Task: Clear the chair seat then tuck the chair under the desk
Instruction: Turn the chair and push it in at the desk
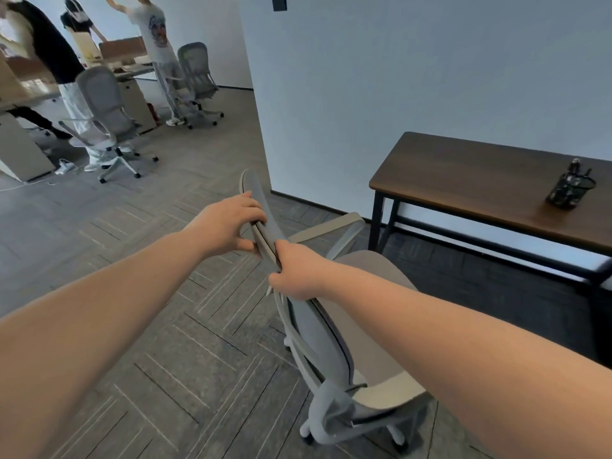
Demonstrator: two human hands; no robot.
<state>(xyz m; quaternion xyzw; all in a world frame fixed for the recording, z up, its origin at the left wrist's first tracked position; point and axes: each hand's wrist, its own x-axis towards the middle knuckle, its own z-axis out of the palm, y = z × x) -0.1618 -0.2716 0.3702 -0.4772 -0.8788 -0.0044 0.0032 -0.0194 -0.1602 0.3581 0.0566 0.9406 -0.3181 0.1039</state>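
A grey office chair (331,336) on castors stands in front of me, its back edge-on and its seat (374,279) facing the desk. Nothing lies on the visible part of the seat. My left hand (228,226) grips the upper rim of the chair back. My right hand (298,273) grips the same rim lower down, closer to me. The dark wooden desk (463,193) with black legs stands at the right against the white wall, a little beyond the chair's near armrest (334,226).
A black mesh pen holder (570,190) stands on the desk. A white wall corner (261,134) juts out ahead. Far left, three people stand among other grey chairs (106,117) and pale desks. A power strip (64,167) and cable lie on the carpet there.
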